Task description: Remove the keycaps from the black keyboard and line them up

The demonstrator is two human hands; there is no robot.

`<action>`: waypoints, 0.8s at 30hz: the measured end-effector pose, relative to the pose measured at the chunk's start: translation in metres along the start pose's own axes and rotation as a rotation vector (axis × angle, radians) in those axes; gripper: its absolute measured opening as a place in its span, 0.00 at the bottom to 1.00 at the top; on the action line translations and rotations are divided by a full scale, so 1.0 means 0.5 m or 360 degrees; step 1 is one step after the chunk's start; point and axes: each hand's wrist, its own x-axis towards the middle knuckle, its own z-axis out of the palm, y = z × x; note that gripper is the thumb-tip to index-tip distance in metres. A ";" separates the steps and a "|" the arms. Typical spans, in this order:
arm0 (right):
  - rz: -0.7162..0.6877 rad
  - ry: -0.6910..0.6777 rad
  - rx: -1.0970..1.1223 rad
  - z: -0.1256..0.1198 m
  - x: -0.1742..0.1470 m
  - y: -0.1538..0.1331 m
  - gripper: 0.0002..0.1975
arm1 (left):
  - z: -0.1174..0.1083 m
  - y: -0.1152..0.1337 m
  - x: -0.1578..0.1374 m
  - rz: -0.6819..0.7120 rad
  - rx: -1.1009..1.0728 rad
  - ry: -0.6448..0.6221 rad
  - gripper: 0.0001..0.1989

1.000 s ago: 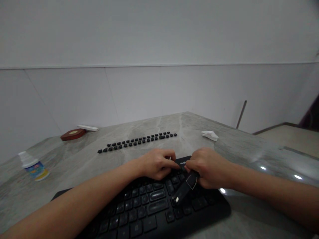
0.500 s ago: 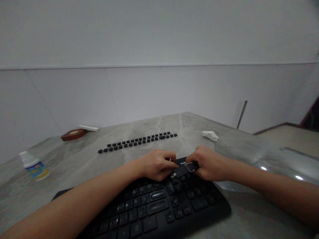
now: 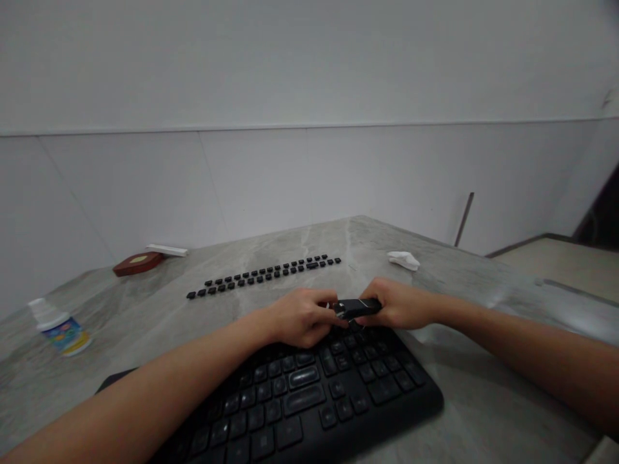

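Note:
A black keyboard [image 3: 309, 403] lies in front of me on the grey marbled table. Over its far edge, my right hand [image 3: 394, 303] is closed round a flat black tool [image 3: 356, 308] with thin metal wire on it; its exact kind is not clear. My left hand [image 3: 307, 316] is pinched closed at the tool's left end, with a small pale bit showing between its fingers; what they hold is mostly hidden. Beyond the hands, several loose black keycaps [image 3: 261, 277] stand in two rows. The left forearm covers part of the keyboard.
A white-capped bottle [image 3: 60, 327] lies tilted at the left. Behind it are a reddish-brown box [image 3: 138, 263] and a white strip [image 3: 167, 250]. Crumpled white tissue [image 3: 404, 260] rests beyond my right hand, and a pale wall [image 3: 271, 180] rises behind the table [image 3: 488, 380].
My right hand has lifted slightly and turned the black tool, so its narrow edge now faces me. The left hand stays pinched at its end. The whole view has shifted slightly.

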 end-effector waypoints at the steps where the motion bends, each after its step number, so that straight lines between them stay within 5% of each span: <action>1: 0.0000 -0.0009 0.0011 -0.002 0.001 0.001 0.17 | 0.001 -0.001 0.000 -0.0009 -0.0001 -0.0011 0.17; 15: 0.0380 0.0017 -0.0284 -0.001 -0.018 -0.058 0.19 | 0.004 -0.005 0.000 0.0007 -0.0078 0.0030 0.18; 24: 0.0399 -0.0043 -0.0154 -0.007 -0.019 -0.043 0.19 | 0.004 -0.004 0.002 0.0014 -0.0069 0.0028 0.18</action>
